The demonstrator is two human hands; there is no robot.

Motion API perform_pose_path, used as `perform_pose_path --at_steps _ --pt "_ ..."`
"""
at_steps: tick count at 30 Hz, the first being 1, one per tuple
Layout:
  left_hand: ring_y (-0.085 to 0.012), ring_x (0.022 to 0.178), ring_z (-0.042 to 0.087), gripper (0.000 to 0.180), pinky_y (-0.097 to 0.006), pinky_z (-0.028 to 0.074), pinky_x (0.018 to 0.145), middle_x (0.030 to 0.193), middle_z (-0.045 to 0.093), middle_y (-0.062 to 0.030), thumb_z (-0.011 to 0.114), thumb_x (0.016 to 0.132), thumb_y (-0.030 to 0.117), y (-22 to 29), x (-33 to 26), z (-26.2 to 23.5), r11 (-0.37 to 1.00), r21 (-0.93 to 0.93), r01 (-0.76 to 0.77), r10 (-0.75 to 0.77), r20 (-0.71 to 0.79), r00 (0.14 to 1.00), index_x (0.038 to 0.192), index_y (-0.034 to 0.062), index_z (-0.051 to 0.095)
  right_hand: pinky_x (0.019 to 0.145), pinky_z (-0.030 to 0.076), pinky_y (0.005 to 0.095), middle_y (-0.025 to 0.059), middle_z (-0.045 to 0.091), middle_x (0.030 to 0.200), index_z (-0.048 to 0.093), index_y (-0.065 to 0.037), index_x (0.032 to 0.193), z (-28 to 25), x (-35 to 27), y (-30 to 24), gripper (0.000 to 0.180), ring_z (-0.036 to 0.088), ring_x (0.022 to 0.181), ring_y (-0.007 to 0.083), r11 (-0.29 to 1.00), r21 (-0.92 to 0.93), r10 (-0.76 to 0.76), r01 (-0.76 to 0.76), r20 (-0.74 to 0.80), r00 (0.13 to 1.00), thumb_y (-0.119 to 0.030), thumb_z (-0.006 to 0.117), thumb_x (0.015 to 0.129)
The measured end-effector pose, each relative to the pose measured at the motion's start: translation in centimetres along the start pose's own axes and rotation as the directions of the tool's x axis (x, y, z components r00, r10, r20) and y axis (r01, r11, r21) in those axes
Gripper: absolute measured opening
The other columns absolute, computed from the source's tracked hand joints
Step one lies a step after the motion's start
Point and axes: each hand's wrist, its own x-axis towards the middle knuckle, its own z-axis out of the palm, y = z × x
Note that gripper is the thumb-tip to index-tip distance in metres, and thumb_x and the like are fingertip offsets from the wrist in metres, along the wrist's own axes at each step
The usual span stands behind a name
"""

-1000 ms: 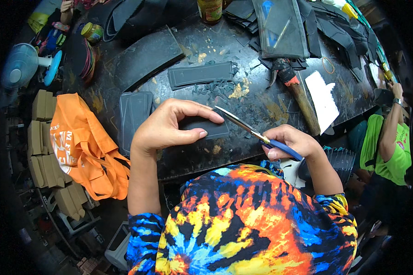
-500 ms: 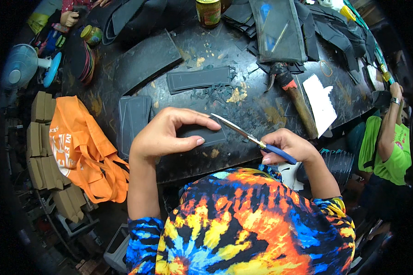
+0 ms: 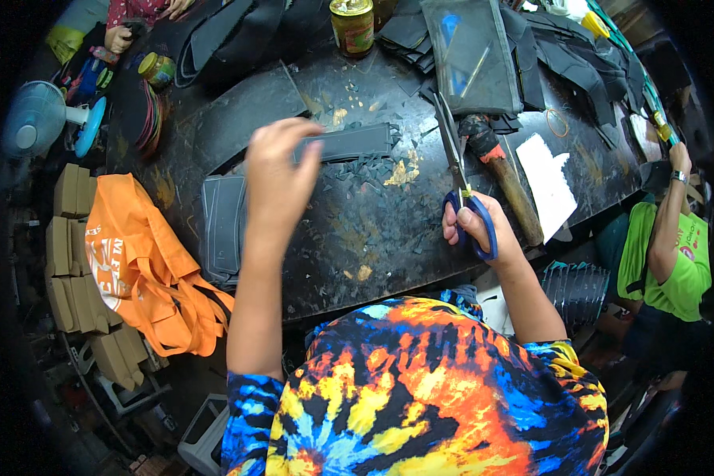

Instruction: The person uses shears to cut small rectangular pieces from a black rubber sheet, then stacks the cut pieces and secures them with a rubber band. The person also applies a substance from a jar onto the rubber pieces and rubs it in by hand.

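While my left hand (image 3: pixel 282 170) pinched the dark rubber strip (image 3: pixel 349 143) on the black table (image 3: pixel 349 238), my right hand (image 3: pixel 480 230) gripped blue-handled scissors (image 3: pixel 460 170), blades together. Yellow-lidded jar (image 3: pixel 352 24): contents unseen.

Single head view, worn on the person's head, aimed steeply down and forward over the tie-dye shirt (image 3: pixel 420 389) at the dark worktable (image 3: pixel 373 230). Forearms are seen entering from the lower edge, so the work area is close. Fisheye: table edges are bent near the rim, corners are blacked out. A stack of boxes (image 3: pixel 71 254) is caught at far left, a person in a green shirt (image 3: pixel 666 254) at far right.
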Motion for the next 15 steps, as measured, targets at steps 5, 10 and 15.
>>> perform_pose_path --at_steps 5,10,15 --pt "-0.0327 0.115 0.062 0.033 -0.045 0.048 0.098 0.121 0.07 -0.0111 0.08 0.082 0.014 1.9 2.0 6.0 0.99 0.143 -0.002 -0.032 0.236 0.971 0.114 0.0069 0.074 0.068 0.051 0.024 0.0055 0.066 0.082 0.062 -0.004 0.095 0.3 -0.4 0.1 0.045 0.062 0.073 0.0116 0.999 -0.042 0.006 -0.008 -0.052 0.999 -0.048 0.069 0.096" --pt "-0.0303 0.098 0.068 0.024 -0.042 0.051 0.087 0.104 0.074 -0.0104 0.077 0.083 0.007 1.9 1.9 5.4 0.997 -0.067 0.033 -0.02 0.19 0.982 0.106 0.0057 0.069 0.068 0.052 0.0249 0.0061 0.066 0.083 0.062 -0.003 0.095 0.3 -0.3 -0.1 0.044 0.063 0.074 0.0119 1.0 -0.029 0.0 -0.001 -0.025 1.0 -0.047 0.069 0.096" --pt "-0.0115 0.097 0.069 0.054 -0.028 0.056 0.08 0.105 0.075 -0.0131 0.071 0.092 -0.002 3.6 1.7 1.9 0.728 -0.619 0.295 -0.219 0.198 0.955 0.141 0.0059 0.051 0.072 0.054 0.0273 0.0068 0.066 0.087 0.062 -0.001 0.099 1.2 -0.6 -0.7 0.042 0.065 0.079 0.0129 0.994 -0.031 0.103 -0.101 0.067 0.992 -0.042 0.072 0.096"
